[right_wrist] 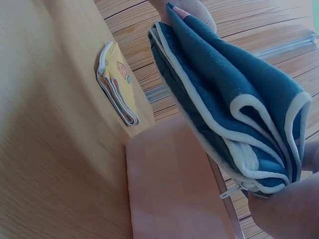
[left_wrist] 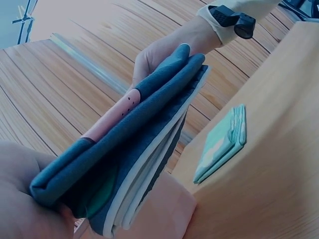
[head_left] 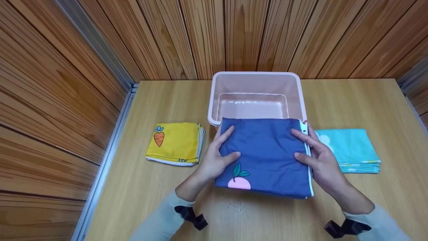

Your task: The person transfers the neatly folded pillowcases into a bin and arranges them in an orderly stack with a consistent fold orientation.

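Observation:
A dark blue folded fabric cover [head_left: 267, 150] with white piping and a pink fruit print is held up by both hands in the head view. My left hand [head_left: 214, 160] grips its left edge, thumb and index finger lying on top. On the opposite edge, my right hand [head_left: 322, 162] holds it the same way; the other fingers are mostly hidden beneath. In the right wrist view, a white zip pull [right_wrist: 232, 191] dangles from the stacked layers near the right hand. The cover overlaps the front rim of a pale pink plastic bin [head_left: 255, 75] in the head view.
Left of the bin lies a folded yellow cloth [head_left: 177, 140] with a carrot print. A folded turquoise cloth [head_left: 354, 144] lies on the right, partly behind the right hand. Wood-plank walls [head_left: 240, 36] border the wooden table [head_left: 401, 194] at the back and left.

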Motion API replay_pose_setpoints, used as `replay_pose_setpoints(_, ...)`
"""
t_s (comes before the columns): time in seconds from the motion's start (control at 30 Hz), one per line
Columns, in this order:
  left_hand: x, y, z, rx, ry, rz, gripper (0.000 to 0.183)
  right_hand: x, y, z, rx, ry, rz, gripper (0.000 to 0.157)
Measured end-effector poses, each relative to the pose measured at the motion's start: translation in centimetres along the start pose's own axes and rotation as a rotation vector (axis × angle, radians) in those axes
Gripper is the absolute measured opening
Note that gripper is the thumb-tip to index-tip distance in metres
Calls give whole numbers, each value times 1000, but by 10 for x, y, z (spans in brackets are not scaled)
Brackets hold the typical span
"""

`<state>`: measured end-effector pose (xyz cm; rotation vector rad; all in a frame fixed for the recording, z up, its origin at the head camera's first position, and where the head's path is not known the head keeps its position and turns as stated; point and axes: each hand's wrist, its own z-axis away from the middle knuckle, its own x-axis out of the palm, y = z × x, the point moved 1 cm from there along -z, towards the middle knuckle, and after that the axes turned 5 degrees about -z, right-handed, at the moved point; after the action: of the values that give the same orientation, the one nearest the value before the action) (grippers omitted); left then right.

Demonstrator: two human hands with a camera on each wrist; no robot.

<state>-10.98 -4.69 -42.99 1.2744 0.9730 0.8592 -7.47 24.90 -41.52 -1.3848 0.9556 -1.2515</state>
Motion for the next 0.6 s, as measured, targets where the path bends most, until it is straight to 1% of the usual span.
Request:
replay_pose_setpoints(0.07,0,1,-2,6,5,-9,74,1,-1,-2,-11,3,-7,57)
replay_pose_setpoints(0.17,-1,3,-4,36,9,-19,73,1,-3,-5,-26,7,-16,58)
replay_pose_setpoints(0.3,-2,4,-6,52,3,-15,73,1,-5,-8,-15,2,-15,58)
replay_pose_setpoints(0.43,-4,6,-8,31,-3,-13,73,0,-6,-11,4,-2,-10,58)
replay_pose_setpoints(0.6,-4,7,-12,9,9,-25,74,0,-7,-14,17,-1,-2,57)
